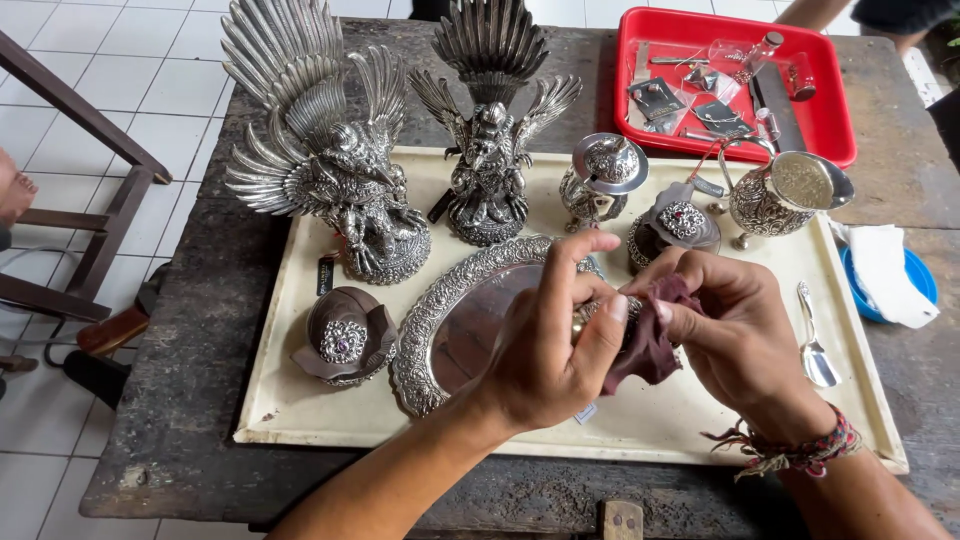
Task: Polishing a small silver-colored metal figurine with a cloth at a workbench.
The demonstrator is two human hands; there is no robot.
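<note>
At centre frame our left hand (550, 335) grips a small silver piece (590, 312) — mostly hidden. Our right hand (735, 335) pinches a dark red cloth (650, 340) against it, above the cream tray (300, 400).

Glossy embossed silver tray (440, 310); matt maroon cloth (650, 335); rough wood table (170, 420).

Both forearms enter from the bottom edge and converge at centre. The left hand (545, 345) is raised, palm turned toward the right, fingers (565, 262) curled closed around a small item, index extended upward. The right hand (735, 325) faces it, back of the hand up, fingers (675, 318) pinched closed. The two hands touch at the fingertips. The right wrist carries a braided band.
</note>
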